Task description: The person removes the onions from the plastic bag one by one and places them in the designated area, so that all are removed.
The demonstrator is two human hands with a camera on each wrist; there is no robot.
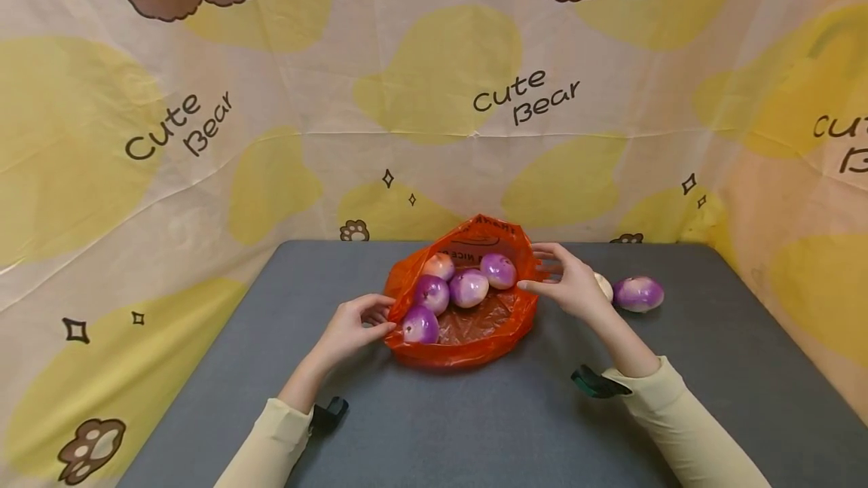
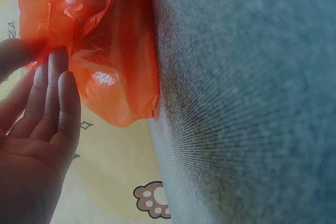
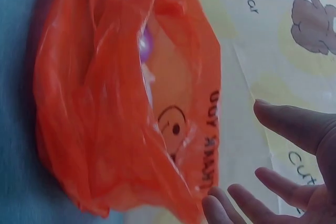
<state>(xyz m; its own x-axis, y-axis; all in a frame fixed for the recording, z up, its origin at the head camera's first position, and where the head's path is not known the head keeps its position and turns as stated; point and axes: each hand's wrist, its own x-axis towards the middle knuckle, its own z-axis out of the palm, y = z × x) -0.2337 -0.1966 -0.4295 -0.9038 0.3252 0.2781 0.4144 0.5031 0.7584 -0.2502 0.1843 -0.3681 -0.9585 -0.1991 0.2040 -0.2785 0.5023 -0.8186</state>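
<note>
A red-orange plastic bag (image 1: 450, 356) lies on the table with its mouth held wide toward me. Inside are several round, glossy purple-and-white onions (image 1: 469, 288), one of them orange-toned (image 1: 438, 266). At the bag's left rim, my left hand (image 1: 354, 326) pinches the plastic between thumb and fingers, and in the left wrist view the fingertips (image 2: 59, 56) meet the crumpled film. My right hand (image 1: 568, 282) is at the right rim with fingers spread. In the right wrist view its thumb (image 3: 294, 127) stands apart from the fingers, beside the bag's printed edge.
To the right of the bag, another purple-and-white onion (image 1: 638, 294) lies on the grey table (image 1: 461, 428). A pale round one (image 1: 603, 287) beside it is partly hidden by my right hand. A patterned cloth (image 1: 434, 96) hangs behind the table and along its sides.
</note>
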